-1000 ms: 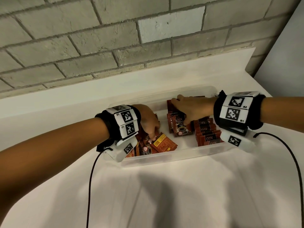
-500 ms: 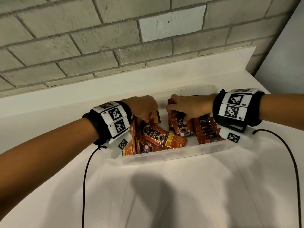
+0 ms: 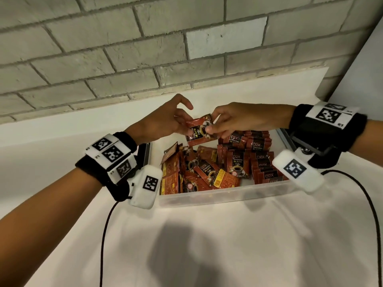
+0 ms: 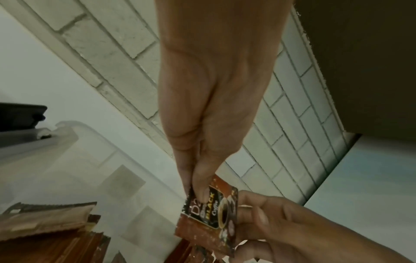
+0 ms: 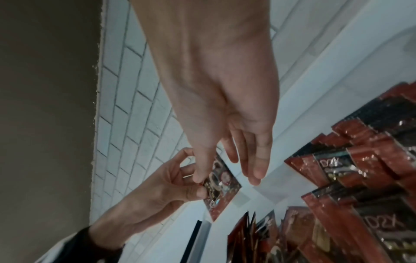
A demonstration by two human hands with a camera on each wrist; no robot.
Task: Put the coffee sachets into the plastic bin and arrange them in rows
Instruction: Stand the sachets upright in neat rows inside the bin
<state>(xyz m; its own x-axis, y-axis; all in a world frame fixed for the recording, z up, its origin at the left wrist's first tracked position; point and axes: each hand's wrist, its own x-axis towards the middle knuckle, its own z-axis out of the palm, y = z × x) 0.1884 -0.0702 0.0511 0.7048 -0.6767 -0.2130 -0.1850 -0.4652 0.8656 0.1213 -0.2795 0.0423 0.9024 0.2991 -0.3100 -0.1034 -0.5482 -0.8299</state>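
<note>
A red coffee sachet (image 3: 198,132) (image 4: 210,211) (image 5: 219,185) is held up above the clear plastic bin (image 3: 217,196). My left hand (image 3: 165,121) (image 4: 198,185) pinches its left edge between thumb and finger. My right hand (image 3: 232,123) (image 5: 202,176) pinches its right side, with the other fingers straight. Inside the bin, neat overlapping rows of sachets (image 3: 261,160) (image 5: 360,169) fill the right half. A loose jumbled pile of sachets (image 3: 192,172) lies in the left half.
The bin stands on a white counter (image 3: 207,245) against a grey brick wall (image 3: 145,48). A black cable (image 3: 103,235) runs from each wrist across the counter. A grey panel (image 3: 364,59) closes the right side.
Both hands have risen out of the bin and met above it. They now hold one sachet between them, where before they were down among the sachets.
</note>
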